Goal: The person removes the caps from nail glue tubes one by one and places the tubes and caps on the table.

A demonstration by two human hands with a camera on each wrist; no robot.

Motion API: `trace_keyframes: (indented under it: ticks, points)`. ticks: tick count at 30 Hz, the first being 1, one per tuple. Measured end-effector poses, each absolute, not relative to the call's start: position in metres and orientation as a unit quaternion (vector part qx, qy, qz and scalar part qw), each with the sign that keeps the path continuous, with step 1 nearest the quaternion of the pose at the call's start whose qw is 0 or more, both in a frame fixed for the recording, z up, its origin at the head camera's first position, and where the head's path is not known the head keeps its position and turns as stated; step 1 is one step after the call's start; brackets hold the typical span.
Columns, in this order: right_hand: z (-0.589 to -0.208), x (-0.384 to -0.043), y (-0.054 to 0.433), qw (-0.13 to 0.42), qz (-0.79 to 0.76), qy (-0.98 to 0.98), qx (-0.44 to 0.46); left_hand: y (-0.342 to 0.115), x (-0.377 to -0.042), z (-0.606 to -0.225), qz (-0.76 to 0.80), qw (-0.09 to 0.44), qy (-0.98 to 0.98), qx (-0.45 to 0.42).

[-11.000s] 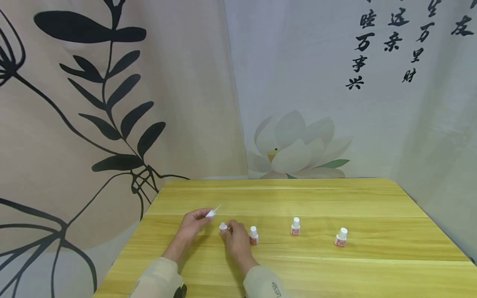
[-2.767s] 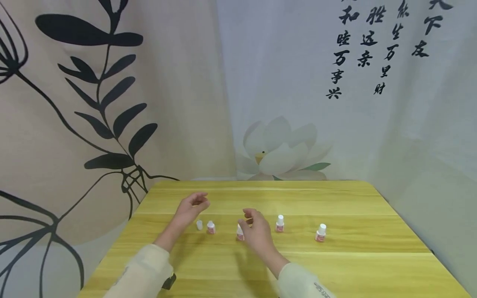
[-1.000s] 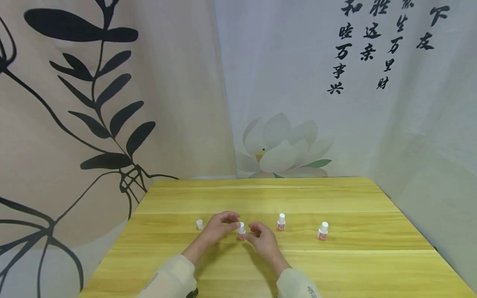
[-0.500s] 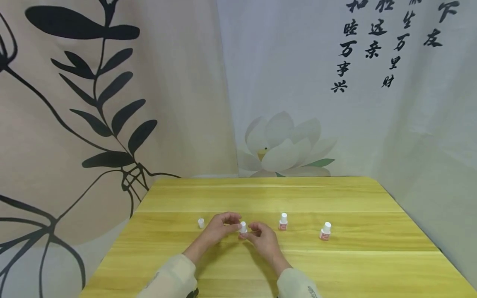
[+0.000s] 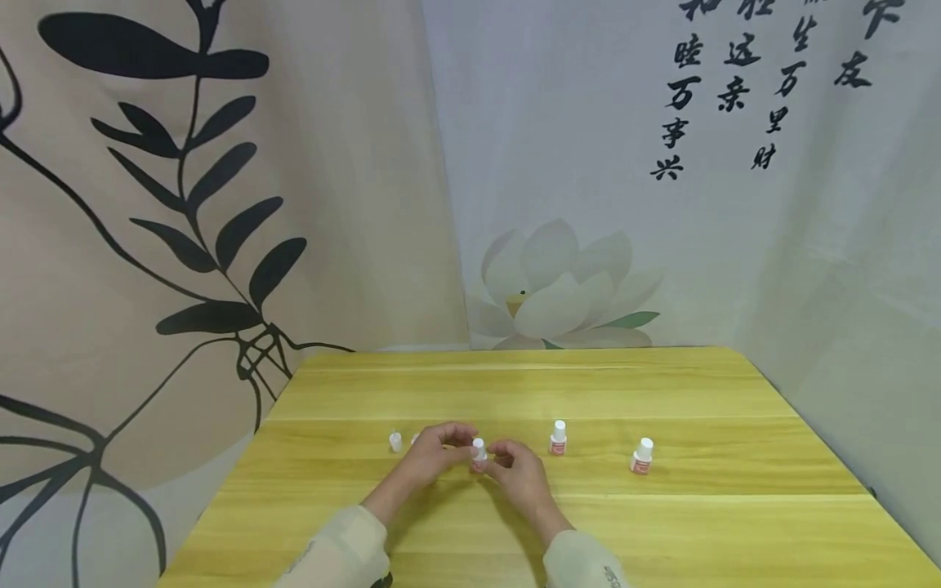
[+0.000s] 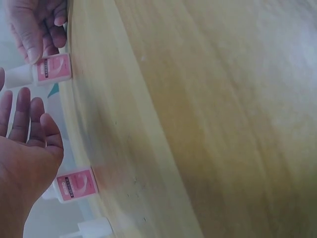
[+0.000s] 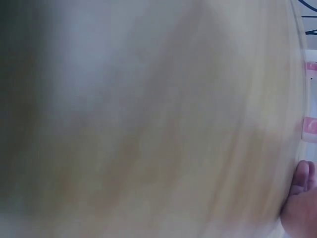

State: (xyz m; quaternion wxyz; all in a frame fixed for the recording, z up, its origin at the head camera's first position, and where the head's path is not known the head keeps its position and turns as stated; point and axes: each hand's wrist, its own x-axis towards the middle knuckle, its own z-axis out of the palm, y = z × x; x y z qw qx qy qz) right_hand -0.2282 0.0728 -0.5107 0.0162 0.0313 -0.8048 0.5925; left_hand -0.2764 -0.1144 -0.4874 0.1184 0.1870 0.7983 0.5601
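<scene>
A small white bottle (image 5: 479,467) with a pink label stands upright on the table between both hands. My right hand (image 5: 520,480) pinches its body between thumb and forefinger. At its white cap (image 5: 479,447) are the thumb and forefinger of my left hand (image 5: 434,454); in the left wrist view the other fingers (image 6: 37,116) are loosely bent. Farther left, a removed white cap (image 5: 395,442) stands with its thin applicator pointing up. Beside it is an uncapped bottle (image 6: 77,185), mostly hidden behind my left hand in the head view.
Two more capped bottles stand to the right, one bottle (image 5: 559,438) nearer and another bottle (image 5: 642,456) farther off. The wooden table (image 5: 662,539) reaches back to a printed curtain (image 5: 367,204).
Earlier my left hand held the applicator cap and my right hand the leftmost bottle. That cap now stands on the table, and both hands are at the second bottle, nearly still this last second.
</scene>
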Motion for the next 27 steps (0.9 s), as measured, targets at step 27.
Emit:
trace_keyframes:
  ticks: [27]
  points:
    - [-0.5085,-0.2287,0.074,0.001,0.589,-0.808,0.037,-0.1112,-0.2774,-0.4896,0.551,0.114,0.804,0.192]
